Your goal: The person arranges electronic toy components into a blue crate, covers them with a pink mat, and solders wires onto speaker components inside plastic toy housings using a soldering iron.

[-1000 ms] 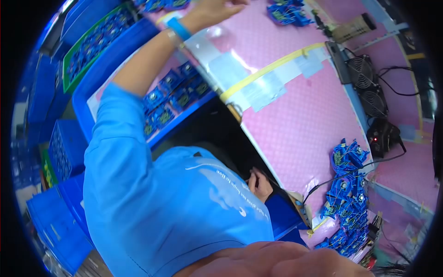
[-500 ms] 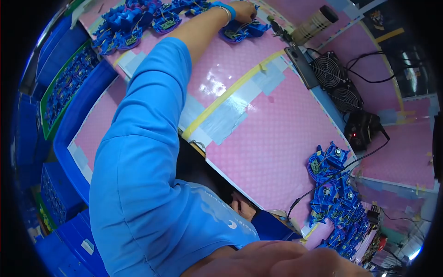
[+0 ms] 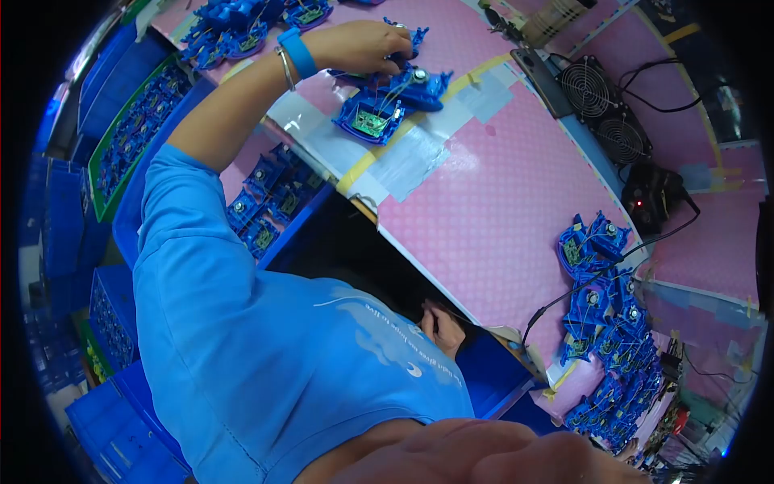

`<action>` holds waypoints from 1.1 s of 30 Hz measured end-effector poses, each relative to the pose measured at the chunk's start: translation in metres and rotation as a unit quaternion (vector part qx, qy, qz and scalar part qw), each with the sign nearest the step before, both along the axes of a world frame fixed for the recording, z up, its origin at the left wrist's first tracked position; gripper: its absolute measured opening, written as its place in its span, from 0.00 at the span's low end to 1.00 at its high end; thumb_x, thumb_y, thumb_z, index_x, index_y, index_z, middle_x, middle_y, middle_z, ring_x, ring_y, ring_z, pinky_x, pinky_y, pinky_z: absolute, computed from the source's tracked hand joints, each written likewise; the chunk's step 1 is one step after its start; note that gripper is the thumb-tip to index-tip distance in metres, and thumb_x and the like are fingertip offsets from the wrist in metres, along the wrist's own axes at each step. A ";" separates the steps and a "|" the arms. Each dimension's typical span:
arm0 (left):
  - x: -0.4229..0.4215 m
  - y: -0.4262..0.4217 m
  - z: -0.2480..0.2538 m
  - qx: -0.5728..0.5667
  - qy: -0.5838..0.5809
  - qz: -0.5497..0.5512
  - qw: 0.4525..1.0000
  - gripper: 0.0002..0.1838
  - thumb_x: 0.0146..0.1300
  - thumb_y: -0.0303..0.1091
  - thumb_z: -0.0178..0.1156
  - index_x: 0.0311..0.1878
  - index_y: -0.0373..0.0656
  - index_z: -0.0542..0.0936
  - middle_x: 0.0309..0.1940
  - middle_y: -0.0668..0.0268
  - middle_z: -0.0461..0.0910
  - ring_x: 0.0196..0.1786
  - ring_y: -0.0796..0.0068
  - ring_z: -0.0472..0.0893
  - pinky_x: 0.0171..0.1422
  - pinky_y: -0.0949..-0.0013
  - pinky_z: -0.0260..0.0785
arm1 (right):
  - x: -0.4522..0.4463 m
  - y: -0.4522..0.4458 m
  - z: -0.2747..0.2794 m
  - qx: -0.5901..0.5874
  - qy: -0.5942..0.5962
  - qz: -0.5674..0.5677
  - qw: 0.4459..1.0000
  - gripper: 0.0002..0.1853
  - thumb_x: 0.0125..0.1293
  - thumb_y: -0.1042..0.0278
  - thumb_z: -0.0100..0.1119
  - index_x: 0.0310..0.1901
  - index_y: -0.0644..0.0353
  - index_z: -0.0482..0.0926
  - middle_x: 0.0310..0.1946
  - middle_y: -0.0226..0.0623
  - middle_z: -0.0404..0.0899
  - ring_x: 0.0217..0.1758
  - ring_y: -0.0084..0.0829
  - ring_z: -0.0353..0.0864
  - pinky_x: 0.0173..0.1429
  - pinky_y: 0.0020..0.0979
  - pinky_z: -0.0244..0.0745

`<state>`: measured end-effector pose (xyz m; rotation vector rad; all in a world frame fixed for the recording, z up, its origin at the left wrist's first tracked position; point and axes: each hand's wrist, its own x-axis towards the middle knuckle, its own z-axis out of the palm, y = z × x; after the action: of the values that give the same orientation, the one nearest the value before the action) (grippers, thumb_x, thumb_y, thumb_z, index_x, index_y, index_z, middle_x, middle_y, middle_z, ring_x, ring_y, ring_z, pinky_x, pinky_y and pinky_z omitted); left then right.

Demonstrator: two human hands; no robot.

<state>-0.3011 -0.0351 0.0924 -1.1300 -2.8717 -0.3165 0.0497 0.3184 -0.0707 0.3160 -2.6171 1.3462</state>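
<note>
My left hand (image 3: 367, 48), with a blue wristband and a bangle, is closed on a blue plastic housing (image 3: 431, 93) at the upper middle of the table. A green circuit board (image 3: 371, 123), thin wires and a round silver part show in this cluster of housings. My fingertips partly hide the grip, and whether the pieces are separate I cannot tell. My right hand (image 3: 443, 329) rests low beside the table's near edge, fingers curled, with no object visible in it.
More wired blue housings (image 3: 597, 298) are heaped at the right, crossed by a black cable (image 3: 556, 302). Others lie at the upper left (image 3: 230, 32) and in a blue bin (image 3: 302, 230) below the table edge. A phone (image 3: 540, 81) and fans (image 3: 587, 85) stand along the back.
My left hand has drawn the blue housings from the far side toward the near left edge. My left arm has bent, uncovering housings in the bin. The whole view has shifted slightly.
</note>
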 end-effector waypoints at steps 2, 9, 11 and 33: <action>0.011 -0.011 0.002 -0.004 -0.001 0.028 1.000 0.13 0.59 0.34 0.65 0.45 0.37 0.83 0.46 0.55 0.80 0.49 0.52 0.82 0.54 0.55 0.73 | 0.000 0.001 -0.001 -0.006 0.013 0.007 1.000 0.08 0.64 0.83 0.63 0.45 0.69 0.85 0.34 0.46 0.87 0.25 0.26 0.86 0.30 0.25 0.80; 0.026 -0.045 -0.004 0.003 0.051 -0.002 0.999 0.11 0.56 0.26 0.64 0.43 0.37 0.81 0.41 0.55 0.81 0.47 0.54 0.83 0.53 0.56 0.74 | 0.003 -0.002 0.007 -0.034 0.014 0.019 0.999 0.08 0.65 0.85 0.61 0.45 0.71 0.83 0.34 0.45 0.86 0.24 0.25 0.85 0.27 0.24 0.78; 0.041 -0.032 0.002 0.079 -0.090 0.023 0.993 0.12 0.55 0.23 0.63 0.44 0.37 0.81 0.43 0.55 0.82 0.50 0.56 0.83 0.57 0.58 0.74 | 0.005 -0.002 0.005 -0.053 -0.004 0.012 0.999 0.08 0.66 0.84 0.62 0.46 0.71 0.84 0.34 0.46 0.86 0.24 0.24 0.85 0.27 0.23 0.78; 0.059 0.041 -0.018 0.102 0.004 0.085 0.991 0.19 0.58 0.34 0.60 0.53 0.49 0.86 0.43 0.53 0.85 0.47 0.53 0.85 0.54 0.55 0.76 | 0.006 -0.007 0.007 -0.061 0.014 0.009 0.998 0.10 0.63 0.87 0.60 0.44 0.69 0.84 0.31 0.45 0.85 0.22 0.26 0.84 0.26 0.24 0.77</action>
<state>-0.2416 0.0056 0.0744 -0.8444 -2.8236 -0.5793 0.0562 0.3112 -0.0633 0.3382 -2.5012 1.4873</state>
